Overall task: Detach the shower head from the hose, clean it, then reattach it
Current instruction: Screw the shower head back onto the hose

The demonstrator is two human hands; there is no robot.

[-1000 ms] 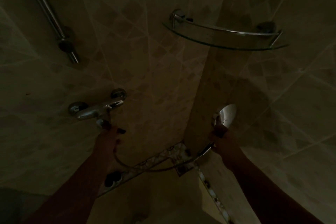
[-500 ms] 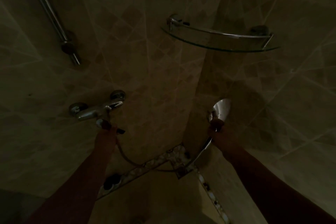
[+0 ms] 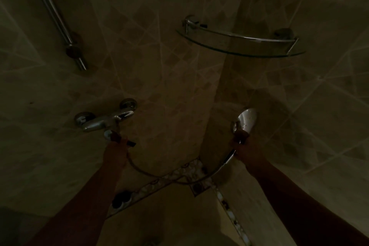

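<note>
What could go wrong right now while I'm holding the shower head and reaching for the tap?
The left hand is at the mixer tap lever; if water comes on, the shower head in the right hand may spray you. The hose hangs in a loop between both hands, so a tug could jerk the head loose. The room is very dim, so fittings are hard to see.

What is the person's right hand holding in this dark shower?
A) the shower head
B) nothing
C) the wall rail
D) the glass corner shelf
A: the right hand is closed around the handle of the shower head, with the hose sagging across to the left hand at the mixer tap.
</note>
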